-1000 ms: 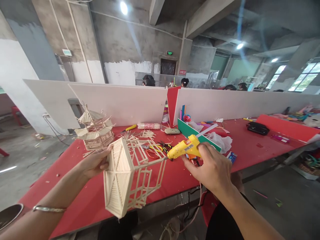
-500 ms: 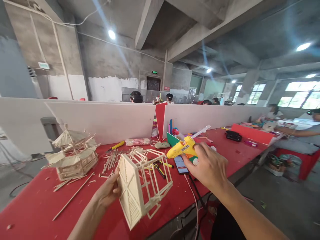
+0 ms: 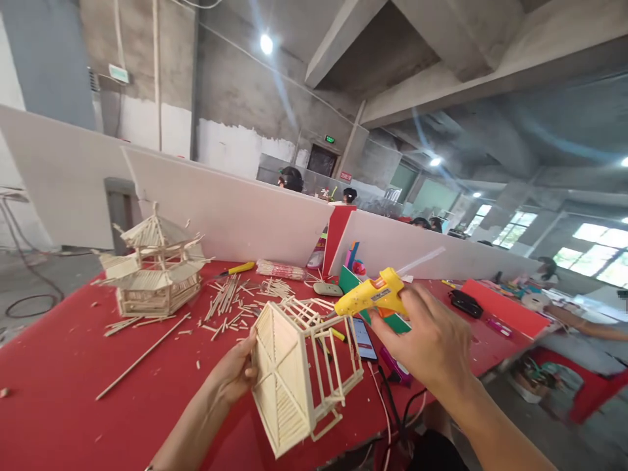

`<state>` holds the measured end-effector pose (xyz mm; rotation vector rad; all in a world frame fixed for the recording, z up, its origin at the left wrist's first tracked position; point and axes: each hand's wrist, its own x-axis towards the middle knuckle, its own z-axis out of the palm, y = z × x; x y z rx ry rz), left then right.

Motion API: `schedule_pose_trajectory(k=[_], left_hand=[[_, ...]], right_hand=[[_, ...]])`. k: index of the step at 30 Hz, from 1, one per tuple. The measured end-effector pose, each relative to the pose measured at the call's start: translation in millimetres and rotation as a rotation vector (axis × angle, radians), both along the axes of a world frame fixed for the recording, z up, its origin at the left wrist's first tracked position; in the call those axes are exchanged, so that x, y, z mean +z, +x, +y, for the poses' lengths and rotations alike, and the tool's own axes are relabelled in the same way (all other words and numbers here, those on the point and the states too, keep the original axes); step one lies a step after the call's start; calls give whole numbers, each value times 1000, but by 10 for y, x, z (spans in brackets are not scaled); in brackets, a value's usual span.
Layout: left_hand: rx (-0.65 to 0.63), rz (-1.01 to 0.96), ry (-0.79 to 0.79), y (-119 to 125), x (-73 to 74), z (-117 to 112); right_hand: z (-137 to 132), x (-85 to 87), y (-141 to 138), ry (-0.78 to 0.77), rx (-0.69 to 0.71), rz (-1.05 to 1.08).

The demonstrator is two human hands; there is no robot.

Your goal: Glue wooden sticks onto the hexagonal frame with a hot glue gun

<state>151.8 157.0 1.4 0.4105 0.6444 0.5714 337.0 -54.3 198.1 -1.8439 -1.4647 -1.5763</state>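
Observation:
My left hand (image 3: 234,371) grips the left edge of a pale wooden stick model (image 3: 282,386), a house-like frame with a panelled face and open bars on its right side. The model is held tilted above the table. My right hand (image 3: 426,327) is wrapped round a yellow hot glue gun (image 3: 370,294), with a clear glue stick (image 3: 422,260) jutting from its back. The gun's nozzle points left, close to the top bars of the model; whether it touches them I cannot tell.
A finished-looking stick pagoda (image 3: 159,271) stands at the left of the red table (image 3: 161,405). Loose sticks (image 3: 228,297), a yellow-handled cutter (image 3: 240,267), a phone (image 3: 364,339) and cables lie around. A white partition (image 3: 235,216) runs behind. Other people sit beyond it and at right.
The view has tilted and shifted. The glue gun's nozzle has come over the model's near top bars, and the model's panelled face has turned more toward me.

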Motion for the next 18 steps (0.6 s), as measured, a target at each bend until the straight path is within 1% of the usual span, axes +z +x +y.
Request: schedule_pose_trajectory(k=[3,5,11,18], left_hand=[[102,7,-25,-27,20,-28],[124,9,-30,-43,50,-52],[135,16,-50,-67,120,-113],[142,18,-61,-72,98,-109]], right_hand=[[82,16,-49,-23,33,-31],[115,22,-67,-32,38,-69],[150,20,-68,-31,30,-126],[123,23,-78,-45,25,-137]])
